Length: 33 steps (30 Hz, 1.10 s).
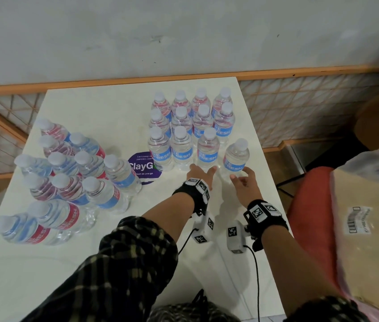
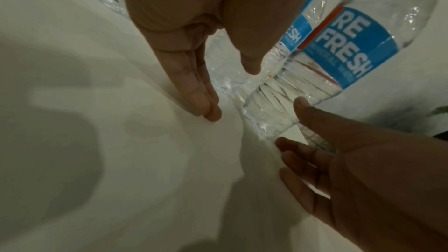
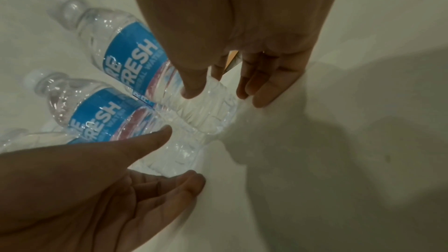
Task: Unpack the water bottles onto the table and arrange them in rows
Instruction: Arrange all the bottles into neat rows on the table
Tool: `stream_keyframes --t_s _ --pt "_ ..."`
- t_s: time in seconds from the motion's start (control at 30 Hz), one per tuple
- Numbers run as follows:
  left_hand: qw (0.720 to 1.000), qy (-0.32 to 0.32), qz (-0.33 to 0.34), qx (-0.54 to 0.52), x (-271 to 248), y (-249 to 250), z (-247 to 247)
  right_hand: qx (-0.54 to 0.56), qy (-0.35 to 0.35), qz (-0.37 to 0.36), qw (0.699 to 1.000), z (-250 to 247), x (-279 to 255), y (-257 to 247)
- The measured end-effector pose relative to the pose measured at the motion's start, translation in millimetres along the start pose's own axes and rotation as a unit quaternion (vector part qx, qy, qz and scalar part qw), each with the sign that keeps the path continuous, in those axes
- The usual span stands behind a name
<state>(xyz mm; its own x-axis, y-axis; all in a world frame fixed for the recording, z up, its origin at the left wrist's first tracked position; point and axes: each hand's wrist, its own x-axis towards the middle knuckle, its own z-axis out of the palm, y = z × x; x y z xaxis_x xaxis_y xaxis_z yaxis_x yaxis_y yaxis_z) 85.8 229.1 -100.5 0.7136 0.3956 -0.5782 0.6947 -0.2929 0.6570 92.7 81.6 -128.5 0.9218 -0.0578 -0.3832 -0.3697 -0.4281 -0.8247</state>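
Bottles stand on the white table (image 1: 95,105) in two groups. In the head view we see a tidy block of rows (image 1: 190,126) at far right, and a loose cluster (image 1: 72,168) at left, some of it still bunched in wrap. The near-right bottle (image 1: 236,159) stands slightly out of line with its row. A purple sticker (image 1: 143,168) lies between the groups. At the right edge a cardboard carton (image 1: 367,228) under clear plastic rests on a red seat. Our left hand (image 1: 201,174) reaches toward the front row, and our right hand (image 1: 244,182) sits just before the near-right bottle; grip cannot be judged from here.

The left wrist view adds the missing detail. Our left hand's fingers (image 2: 194,91) are straight and pressed together, tips down at the table, holding nothing. The right hand (image 2: 339,160) appears opposite, thumb tip touching the base of the near-right bottle (image 2: 339,45).

The right wrist view shows our right hand (image 3: 242,55) spread wide around that bottle's (image 3: 135,53) ribbed base, thumb on it, other fingers relaxed beside it, not clasping. The left hand (image 3: 109,179) enters at near left, fingers extended beside the neighbouring bottle (image 3: 97,114).
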Motion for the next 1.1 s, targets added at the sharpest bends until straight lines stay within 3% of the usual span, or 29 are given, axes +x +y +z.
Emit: stream_keyframes --t_s 0.4,0.53,0.67,0.87,1.1 --pt "0.998 -0.013 -0.018 0.063 15.5 -1.4 0.3 -0.123 0.003 0.027 0.992 1.2 0.7 -16.9" --pt "0.996 -0.022 0.011 0.084 16.2 0.0 -1.2 -0.149 0.005 0.034 0.988 3.8 2.4 -19.1" --pt "0.994 -0.036 -0.018 0.106 32.0 -7.9 1.6 -0.185 -0.006 0.056 0.981 7.2 8.7 -24.7" --pt "0.995 -0.079 -0.029 0.045 6.8 5.8 -17.2 -0.209 -0.025 0.05 0.976 11.2 20.7 -31.6" --pt "0.997 -0.066 -0.028 -0.006 9.3 1.7 -14.1 -0.217 -0.02 0.056 0.974 16.5 26.1 -32.9"
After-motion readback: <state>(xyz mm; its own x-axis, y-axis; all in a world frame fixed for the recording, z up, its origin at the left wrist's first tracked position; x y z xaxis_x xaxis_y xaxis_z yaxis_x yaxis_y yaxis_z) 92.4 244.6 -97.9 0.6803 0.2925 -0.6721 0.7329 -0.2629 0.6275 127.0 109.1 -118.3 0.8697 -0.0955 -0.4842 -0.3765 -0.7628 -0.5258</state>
